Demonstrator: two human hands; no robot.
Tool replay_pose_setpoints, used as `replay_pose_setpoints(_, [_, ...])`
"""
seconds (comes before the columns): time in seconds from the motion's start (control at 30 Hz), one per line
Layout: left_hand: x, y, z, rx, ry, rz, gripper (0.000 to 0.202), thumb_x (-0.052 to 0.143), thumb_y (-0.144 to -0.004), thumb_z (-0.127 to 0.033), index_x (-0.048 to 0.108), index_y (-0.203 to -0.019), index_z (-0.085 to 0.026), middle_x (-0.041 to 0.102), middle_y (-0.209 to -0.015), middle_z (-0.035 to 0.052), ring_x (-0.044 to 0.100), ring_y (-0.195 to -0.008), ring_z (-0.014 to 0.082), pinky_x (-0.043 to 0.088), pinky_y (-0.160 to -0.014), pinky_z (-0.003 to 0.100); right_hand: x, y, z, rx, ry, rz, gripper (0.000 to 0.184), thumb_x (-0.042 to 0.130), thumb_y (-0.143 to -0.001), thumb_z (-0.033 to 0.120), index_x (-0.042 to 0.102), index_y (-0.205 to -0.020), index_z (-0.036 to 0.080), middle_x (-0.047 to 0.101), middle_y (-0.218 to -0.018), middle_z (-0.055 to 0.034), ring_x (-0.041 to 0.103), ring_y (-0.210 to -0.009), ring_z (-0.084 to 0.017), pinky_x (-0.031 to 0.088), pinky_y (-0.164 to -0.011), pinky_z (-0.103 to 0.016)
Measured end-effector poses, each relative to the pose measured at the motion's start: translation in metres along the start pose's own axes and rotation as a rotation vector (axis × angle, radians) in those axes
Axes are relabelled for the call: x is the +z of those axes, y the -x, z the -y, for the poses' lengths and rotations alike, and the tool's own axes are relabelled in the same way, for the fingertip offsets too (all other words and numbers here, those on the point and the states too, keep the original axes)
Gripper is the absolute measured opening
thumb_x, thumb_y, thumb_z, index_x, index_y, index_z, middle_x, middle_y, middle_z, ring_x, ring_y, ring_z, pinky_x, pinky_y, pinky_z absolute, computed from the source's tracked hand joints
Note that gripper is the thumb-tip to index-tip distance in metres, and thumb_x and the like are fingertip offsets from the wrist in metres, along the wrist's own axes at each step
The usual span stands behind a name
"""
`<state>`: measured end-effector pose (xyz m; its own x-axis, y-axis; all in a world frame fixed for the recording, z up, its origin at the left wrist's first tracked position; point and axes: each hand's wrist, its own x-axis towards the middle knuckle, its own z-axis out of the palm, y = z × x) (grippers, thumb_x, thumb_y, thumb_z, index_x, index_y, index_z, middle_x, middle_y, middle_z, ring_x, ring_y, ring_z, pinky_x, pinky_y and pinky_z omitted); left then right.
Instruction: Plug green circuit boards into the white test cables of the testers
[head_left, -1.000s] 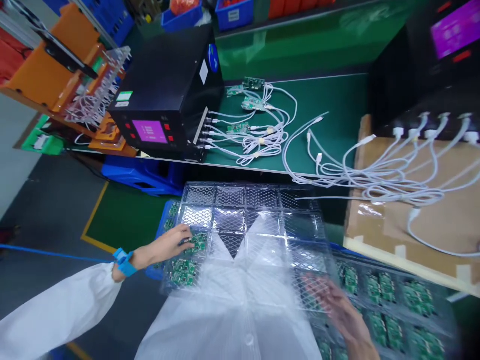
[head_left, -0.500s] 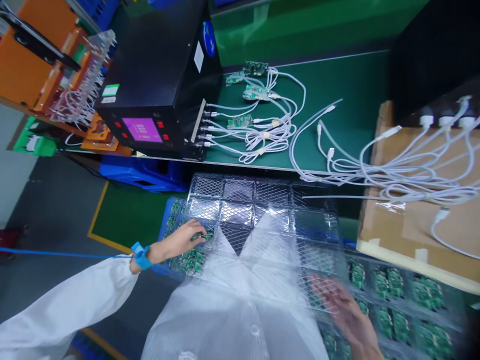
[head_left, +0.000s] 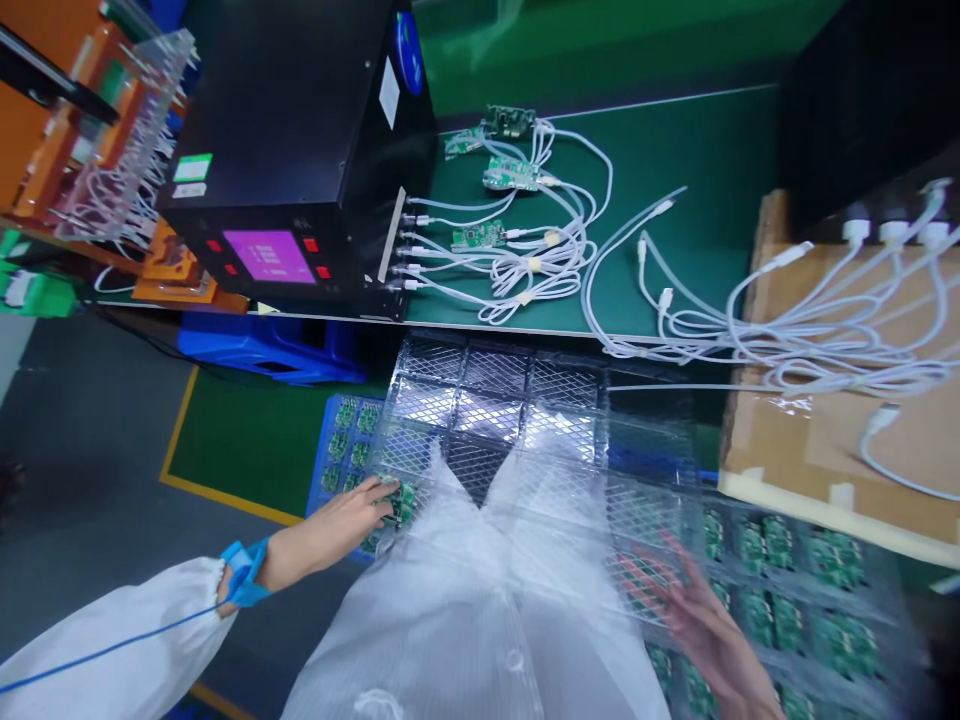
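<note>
A clear plastic tray (head_left: 570,440) with gridded compartments lies across my lap, over my white coat. My left hand (head_left: 346,520), with a blue wrist strap behind it, rests at the tray's left edge with its fingers curled on a small green circuit board (head_left: 402,497). My right hand (head_left: 701,625) sits under the tray's right end, seen through the plastic, fingers spread. Below the tray on the left is a blue bin (head_left: 341,450) of green boards. More trays of green boards (head_left: 795,580) lie at the right.
A black tester box (head_left: 300,170) with a purple screen stands on the green bench (head_left: 675,170). White cables (head_left: 540,265) run from it to several boards. A cardboard sheet (head_left: 825,440) with more white cables lies at the right. A blue crate (head_left: 270,345) is under the bench.
The view has tilted down and the tray sits lower in the picture. My left hand slid slightly back along the tray's left edge, staying on a green board. The right hand stays under the tray.
</note>
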<state>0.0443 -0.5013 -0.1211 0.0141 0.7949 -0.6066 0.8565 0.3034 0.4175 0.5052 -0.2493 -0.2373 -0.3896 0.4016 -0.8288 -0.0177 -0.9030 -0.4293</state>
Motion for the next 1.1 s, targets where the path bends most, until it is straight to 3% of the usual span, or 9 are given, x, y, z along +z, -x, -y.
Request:
replay_pose_setpoints(0.07, [-0.001, -0.004, -0.002, 0.01, -0.007, -0.013, 0.023, 0.051, -0.097, -0.006, 0.07, -0.101, -0.017, 0.065, -0.139, 0.0168, 0.059, -0.13, 0.0339, 0.055, -0.1, 0.045, -0.007, -0.001, -0.003, 0.017, -0.002, 0.003, 0.08, 0.087, -0.076, 0.029, 0.056, -0.149, 0.035, 0.072, -0.136, -0.0104, 0.07, -0.124, -0.035, 0.062, -0.103, -0.051])
replay_pose_setpoints(0.2, [-0.007, -0.012, -0.006, 0.088, 0.024, 0.012, 0.025, 0.048, -0.1, -0.005, 0.069, -0.101, -0.018, 0.071, -0.106, 0.0077, 0.064, -0.122, 0.0258, 0.048, -0.114, 0.043, -0.019, -0.003, -0.01, -0.001, 0.023, 0.012, 0.083, 0.089, -0.072, 0.023, 0.057, -0.147, 0.037, 0.072, -0.135, -0.01, 0.069, -0.126, -0.036, 0.059, -0.107, -0.053])
replay_pose_setpoints(0.3, [-0.005, -0.014, -0.003, 0.072, -0.005, -0.027, 0.027, 0.045, -0.099, -0.006, 0.069, -0.099, -0.018, 0.066, -0.116, 0.0096, 0.066, -0.113, 0.0253, 0.055, -0.101, 0.04, -0.018, 0.0, -0.016, -0.037, 0.008, -0.021, 0.077, 0.086, -0.075, 0.028, 0.058, -0.146, 0.039, 0.073, -0.132, -0.0091, 0.071, -0.123, -0.035, 0.059, -0.107, -0.053])
replay_pose_setpoints(0.37, [0.001, -0.015, 0.005, 0.064, -0.045, -0.089, 0.028, 0.043, -0.099, -0.009, 0.07, -0.1, -0.019, 0.061, -0.126, 0.012, 0.065, -0.111, 0.0264, 0.058, -0.089, 0.037, -0.016, 0.003, -0.021, -0.049, -0.001, -0.022, 0.074, 0.084, -0.076, 0.03, 0.059, -0.145, 0.039, 0.074, -0.13, -0.0086, 0.071, -0.123, -0.034, 0.057, -0.108, -0.053])
replay_pose_setpoints(0.47, [0.016, -0.02, 0.025, 0.156, -0.082, -0.135, 0.028, 0.043, -0.101, -0.015, 0.07, -0.098, -0.02, 0.063, -0.126, 0.0125, 0.066, -0.108, 0.0266, 0.059, -0.083, 0.037, -0.016, 0.01, -0.027, -0.079, -0.007, -0.02, 0.071, 0.081, -0.077, 0.031, 0.06, -0.144, 0.04, 0.074, -0.131, -0.0072, 0.07, -0.124, -0.034, 0.053, -0.11, -0.055])
replay_pose_setpoints(0.67, [0.034, -0.042, 0.064, 0.316, -0.061, -0.127, 0.025, 0.049, -0.102, -0.025, 0.074, -0.099, -0.025, 0.074, -0.109, 0.0063, 0.067, -0.105, 0.0246, 0.059, -0.087, 0.034, -0.021, 0.027, -0.039, -0.097, 0.001, 0.05, 0.061, 0.079, -0.076, 0.042, 0.066, -0.135, 0.035, 0.077, -0.119, -0.0088, 0.069, -0.123, -0.036, 0.052, -0.106, -0.057])
replay_pose_setpoints(0.83, [0.016, -0.059, 0.076, 0.413, -0.156, -0.126, 0.026, 0.049, -0.105, -0.037, 0.074, -0.107, -0.03, 0.074, -0.114, 0.0043, 0.068, -0.114, 0.0249, 0.057, -0.096, 0.036, -0.008, 0.038, -0.05, -0.13, -0.074, 0.026, 0.078, 0.078, -0.081, 0.036, 0.05, -0.153, 0.035, 0.077, -0.116, -0.0077, 0.072, -0.118, -0.033, 0.055, -0.101, -0.052])
replay_pose_setpoints(0.97, [-0.01, -0.077, 0.08, 0.51, -0.176, -0.101, 0.035, 0.042, -0.108, -0.045, 0.075, -0.106, -0.034, 0.075, -0.111, 0.0023, 0.071, -0.095, 0.0198, 0.058, -0.088, 0.03, 0.008, 0.045, -0.062, -0.169, -0.197, -0.013, 0.084, 0.076, -0.087, 0.034, 0.037, -0.161, 0.042, 0.076, -0.119, -0.0062, 0.073, -0.116, -0.031, 0.059, -0.097, -0.049])
replay_pose_setpoints(1.1, [-0.037, -0.092, 0.089, 0.646, -0.131, -0.017, 0.021, 0.06, -0.098, -0.049, 0.077, -0.107, -0.042, 0.077, -0.104, -0.0007, 0.072, -0.093, 0.0232, 0.06, -0.088, 0.032, 0.02, 0.053, -0.076, -0.213, -0.282, -0.045, 0.093, 0.079, -0.086, 0.033, 0.03, -0.164, 0.041, 0.077, -0.116, -0.0069, 0.075, -0.113, -0.033, 0.061, -0.092, -0.047])
